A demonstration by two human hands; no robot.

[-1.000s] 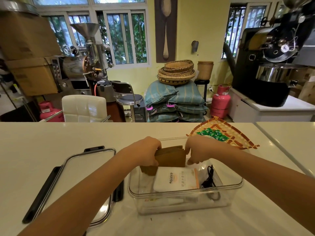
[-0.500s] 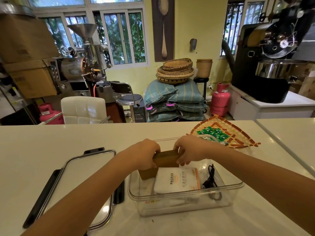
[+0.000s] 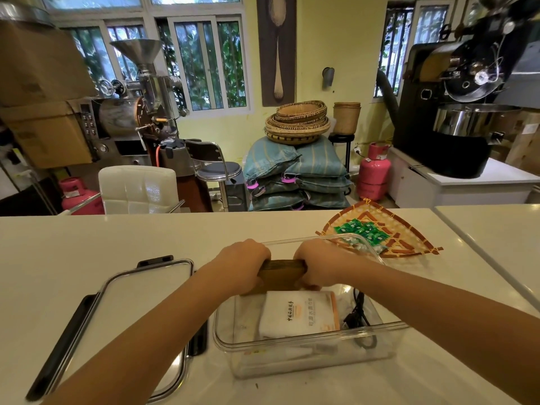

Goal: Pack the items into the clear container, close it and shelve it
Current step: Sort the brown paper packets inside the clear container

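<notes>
Your clear container (image 3: 306, 343) sits open on the white counter, its rim uncovered. Inside lies a flat white packet (image 3: 298, 314) with orange edging and printed characters, with a coiled black cable (image 3: 358, 317) to its right. A brown stack of flat pieces (image 3: 282, 273) stands on edge at the far wall. The lid (image 3: 128, 311), clear with black clasps, lies flat just left of the container.

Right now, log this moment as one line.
both hands holding brown packets | over clear container | lid off
</notes>
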